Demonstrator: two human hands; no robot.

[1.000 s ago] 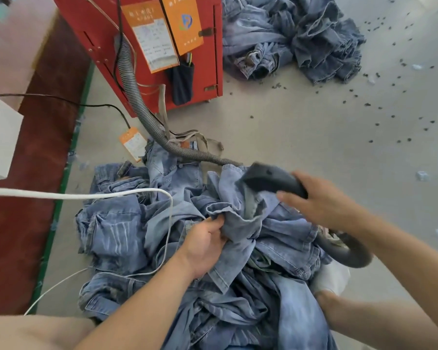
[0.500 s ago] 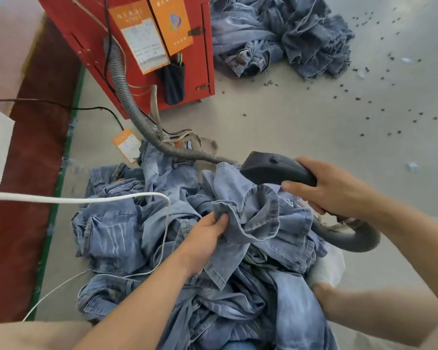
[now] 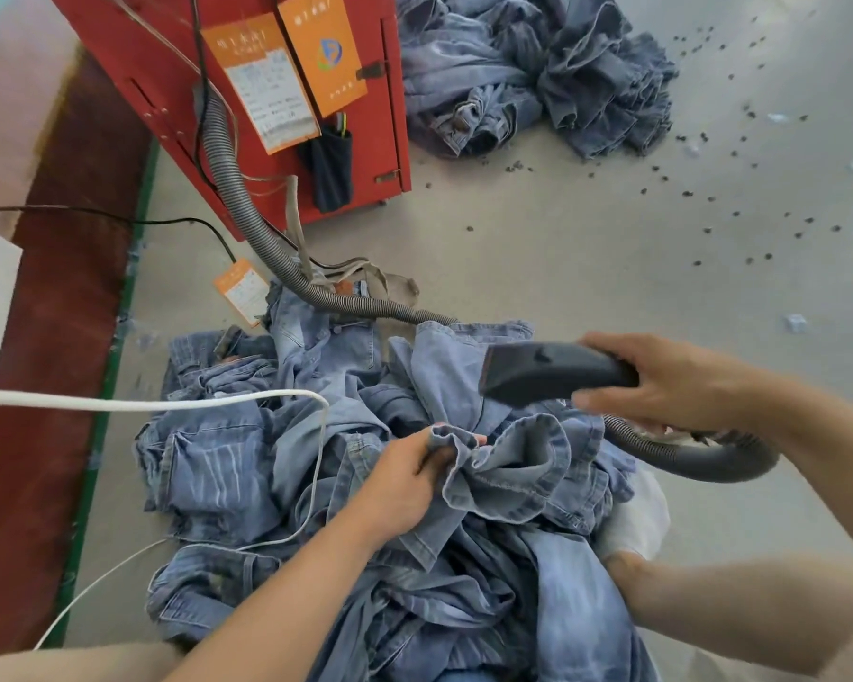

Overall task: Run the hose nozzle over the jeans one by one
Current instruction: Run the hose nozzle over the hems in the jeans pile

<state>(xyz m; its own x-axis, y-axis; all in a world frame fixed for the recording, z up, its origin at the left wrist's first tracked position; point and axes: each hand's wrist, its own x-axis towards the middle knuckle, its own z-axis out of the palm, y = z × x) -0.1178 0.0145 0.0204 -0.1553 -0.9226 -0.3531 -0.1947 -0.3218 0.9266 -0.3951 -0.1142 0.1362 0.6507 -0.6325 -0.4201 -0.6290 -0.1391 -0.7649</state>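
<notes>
A heap of light blue jeans (image 3: 247, 475) lies on the floor in front of me. My left hand (image 3: 400, 479) grips a bunched hem of the top pair of jeans (image 3: 513, 465). My right hand (image 3: 670, 381) holds the dark grey hose nozzle (image 3: 538, 374) by its handle. The nozzle's flat mouth points left, just above the held jeans. Its ribbed grey hose (image 3: 700, 460) curls under my right wrist, and another stretch (image 3: 227, 174) runs back to the red machine.
A red machine (image 3: 277, 105) with orange tags stands ahead to the left. A second jeans pile (image 3: 538, 76) lies behind it on the right. A white cord (image 3: 144, 401) crosses the near pile. Small dark scraps dot the grey floor (image 3: 611, 248). A dark red strip (image 3: 35, 435) runs along the left.
My right hand has lifted the nozzle up and to the right, off the jeans. My left hand keeps its grip on the hem, which has opened out a little.
</notes>
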